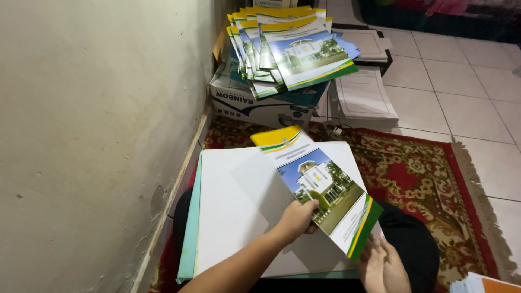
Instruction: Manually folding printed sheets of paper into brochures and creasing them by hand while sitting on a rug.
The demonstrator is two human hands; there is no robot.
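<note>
The left hand (pixel 297 218), low in the middle of the frame, was closed on a glossy printed booklet cover (pixel 320 190), with the thumb pressed on the building photograph and the fingers hidden beneath the sheet. The cover was held tilted, its yellow band toward the upper left and its green and yellow diagonal stripe toward the lower right. At the bottom right of the frame the right hand (pixel 386 267) was seen flat and open, its fingertips touching the cover's lower green corner. Under the cover a stack of smooth white sheets (pixel 228 217) was laid, rectangular and matte, with a pale teal edge showing along its left side. The stack rested on dark-clothed legs (pixel 412 239). Beneath them a woven rug (pixel 429 179) in red with ornate gold patterning and a fringed edge was spread over glossy pale floor tiles (pixel 467 92). At the upper centre a loose, fanned heap of matching booklets (pixel 296 49) was piled on a cardboard box (pixel 255 106). Just to its right flat white paper stacks (pixel 362 95) lay. The left of the frame was filled by a rough cream plaster wall (pixel 92 125).
</note>
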